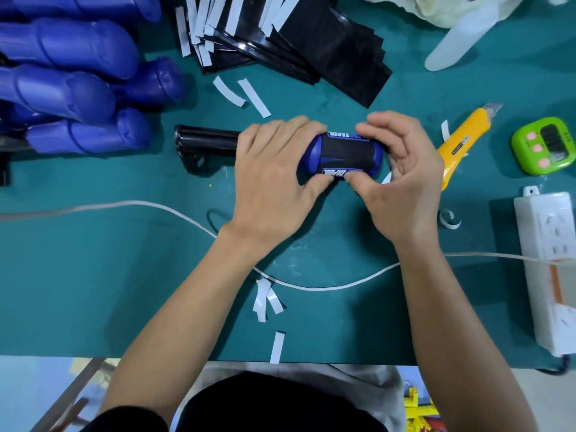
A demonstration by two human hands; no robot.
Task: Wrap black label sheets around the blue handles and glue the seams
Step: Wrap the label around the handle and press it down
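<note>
A blue handle (314, 151) with a black label sheet (343, 154) wrapped round it lies crosswise at the middle of the green mat. My left hand (271, 179) grips its left part, fingers over the top and thumb pressing the label's near edge. My right hand (402, 179) holds the right end, its thumb pinching the same near edge beside the left thumb. The handle's glossy black shaft (207, 141) sticks out to the left. Several bare blue handles (71, 88) are piled at the far left. A stack of black label sheets (327, 48) lies at the back.
A yellow utility knife (461, 138) lies just right of my right hand, a green timer (544, 145) beyond it. A white power strip (551, 266) sits at the right edge, its white cable (174, 210) crossing under my forearms. White backing strips (266, 299) litter the green mat (93, 275).
</note>
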